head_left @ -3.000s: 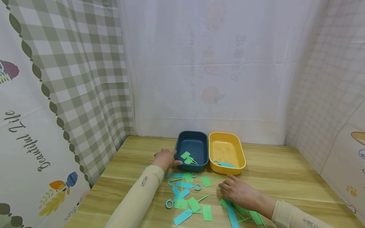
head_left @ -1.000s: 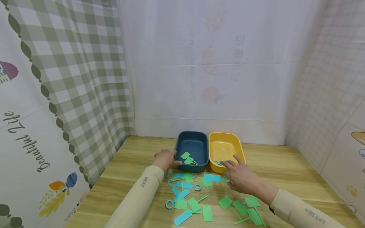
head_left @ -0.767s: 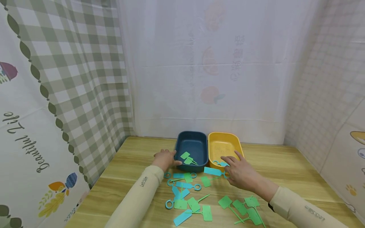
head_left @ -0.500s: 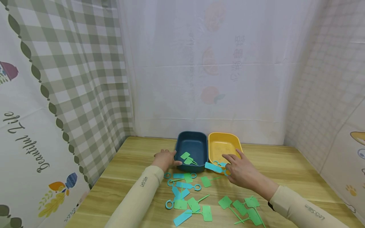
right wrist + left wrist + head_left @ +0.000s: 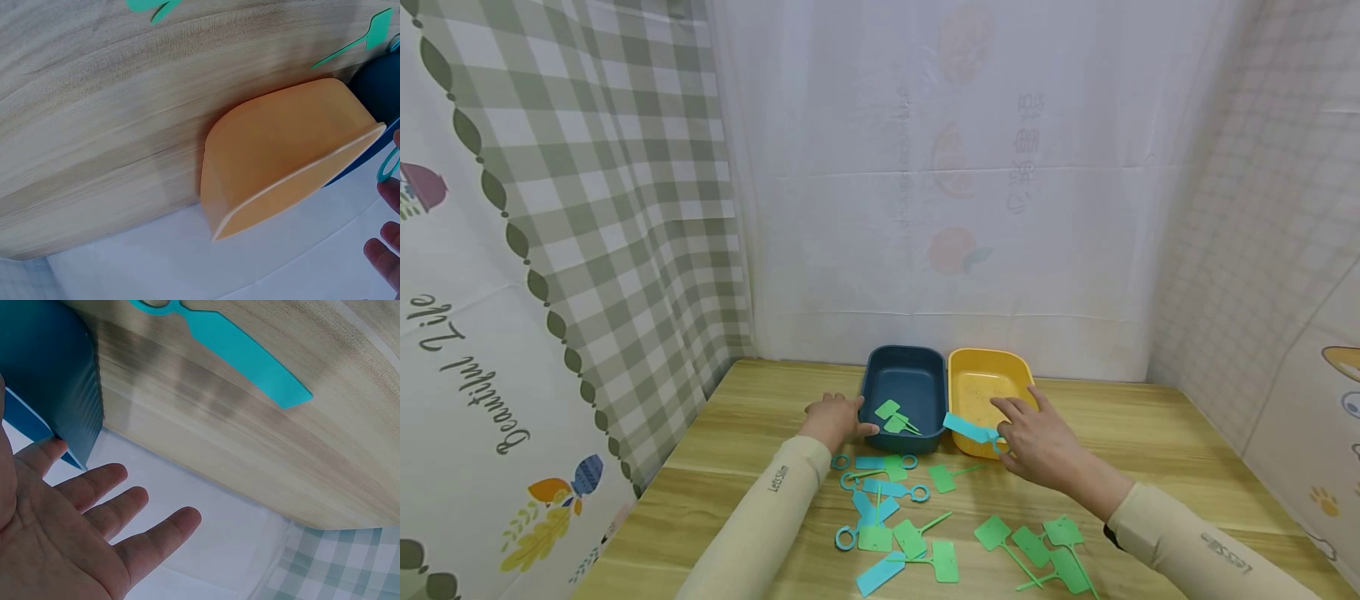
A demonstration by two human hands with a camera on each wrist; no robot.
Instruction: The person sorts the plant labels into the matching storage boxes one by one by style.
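One flat light-blue plastic tag with a ring end (image 5: pixel 967 428) is over the front of a rounded yellow plastic bin (image 5: pixel 988 379), its ring pinched by the right hand (image 5: pixel 1043 446). The left hand (image 5: pixel 833 419), fingers loosely spread, touches the adjoining dark-blue plastic bin (image 5: pixel 906 379), where green square-headed tags (image 5: pixel 888 408) lie.

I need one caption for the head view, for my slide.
Right hand holds a light-blue tag at the yellow tray, while the left hand touches the navy tray containing green tags.
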